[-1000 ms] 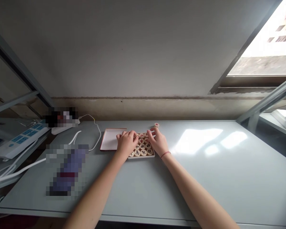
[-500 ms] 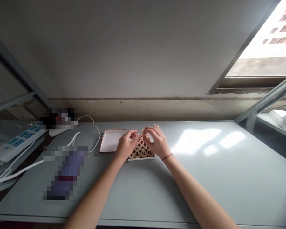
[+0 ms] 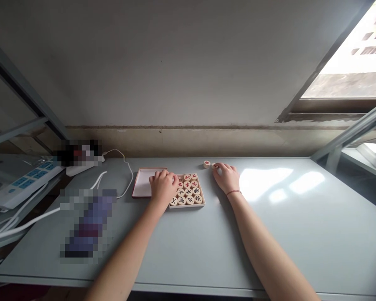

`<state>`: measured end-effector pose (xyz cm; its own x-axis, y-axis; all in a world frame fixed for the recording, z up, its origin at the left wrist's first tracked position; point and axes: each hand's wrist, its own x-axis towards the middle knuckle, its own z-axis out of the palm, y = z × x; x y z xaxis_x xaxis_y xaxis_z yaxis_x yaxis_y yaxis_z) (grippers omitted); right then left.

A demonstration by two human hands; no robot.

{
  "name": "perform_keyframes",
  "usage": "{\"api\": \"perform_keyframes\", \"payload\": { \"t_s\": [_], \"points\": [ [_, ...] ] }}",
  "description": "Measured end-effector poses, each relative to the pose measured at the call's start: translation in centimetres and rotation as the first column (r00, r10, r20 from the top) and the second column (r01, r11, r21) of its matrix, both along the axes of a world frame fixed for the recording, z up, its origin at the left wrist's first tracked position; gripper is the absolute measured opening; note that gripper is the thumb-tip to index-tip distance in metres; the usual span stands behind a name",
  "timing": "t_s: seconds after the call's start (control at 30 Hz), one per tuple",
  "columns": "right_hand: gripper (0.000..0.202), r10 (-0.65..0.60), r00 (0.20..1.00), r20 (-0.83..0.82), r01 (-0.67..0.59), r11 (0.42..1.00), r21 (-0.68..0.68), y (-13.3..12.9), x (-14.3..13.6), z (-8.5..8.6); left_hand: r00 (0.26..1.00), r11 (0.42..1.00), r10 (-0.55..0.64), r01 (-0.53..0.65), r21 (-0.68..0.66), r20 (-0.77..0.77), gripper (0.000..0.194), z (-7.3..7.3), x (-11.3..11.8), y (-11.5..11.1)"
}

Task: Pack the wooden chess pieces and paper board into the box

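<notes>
A shallow white box (image 3: 188, 206) holds rows of round wooden xiangqi pieces (image 3: 189, 192) with red and black characters; the far-left part of it is hidden by my left hand. My left hand (image 3: 163, 187) hovers between the box and its red-edged white lid (image 3: 141, 184), fingers loosely apart and nothing visible in them. Off to the right of the box, my right hand (image 3: 228, 177) pinches a xiangqi piece (image 3: 213, 165) at the tabletop, mostly covered by the fingers. Just left of it, a red-marked piece (image 3: 207, 164) lies on the table.
The grey table (image 3: 181, 251) runs back to the wall. On the left are a blurred purple object (image 3: 92, 221), a white cable (image 3: 130, 167) and a power strip (image 3: 25, 184). Sunlight patches fall on the right side, below a window (image 3: 344, 83).
My right hand has moved right from above the box to the table beside the loose piece, carrying a xiangqi piece. My left hand has shifted slightly left, uncovering more pieces.
</notes>
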<state>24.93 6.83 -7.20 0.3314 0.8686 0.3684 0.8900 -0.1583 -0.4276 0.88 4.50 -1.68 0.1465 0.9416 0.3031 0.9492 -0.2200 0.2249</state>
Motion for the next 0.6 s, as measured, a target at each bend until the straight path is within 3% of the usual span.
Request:
{"api": "perform_keyframes", "payload": {
  "t_s": [0.13, 0.3, 0.5, 0.6],
  "points": [
    [0.024, 0.037, 0.999, -0.016, -0.037, 0.999, 0.013, -0.1, 0.3, 0.2, 1.0, 0.999, 0.012, -0.013, -0.038, -0.027, 0.028, 0.1, 0.2, -0.1],
    [0.025, 0.027, 0.995, -0.097, -0.01, 0.985, 0.174, -0.7, -1.0, 1.4, 0.999, 0.998, 0.012, -0.015, -0.058, -0.053, 0.032, 0.2, 0.3, -0.2],
    [0.018, 0.212, 0.939, -0.273, -0.22, 0.975, -0.001, -2.6, -5.9, 3.2, 0.998, 0.996, -0.004, -0.002, -0.086, -0.069, 0.035, 0.1, 0.6, -0.4],
    [0.02, 0.232, 0.933, -0.276, -0.245, 0.969, -0.015, -3.1, -7.2, 3.6, 0.999, 0.997, -0.002, 0.0, -0.08, -0.034, 0.033, 0.1, 0.6, -0.4]
  ]
}}
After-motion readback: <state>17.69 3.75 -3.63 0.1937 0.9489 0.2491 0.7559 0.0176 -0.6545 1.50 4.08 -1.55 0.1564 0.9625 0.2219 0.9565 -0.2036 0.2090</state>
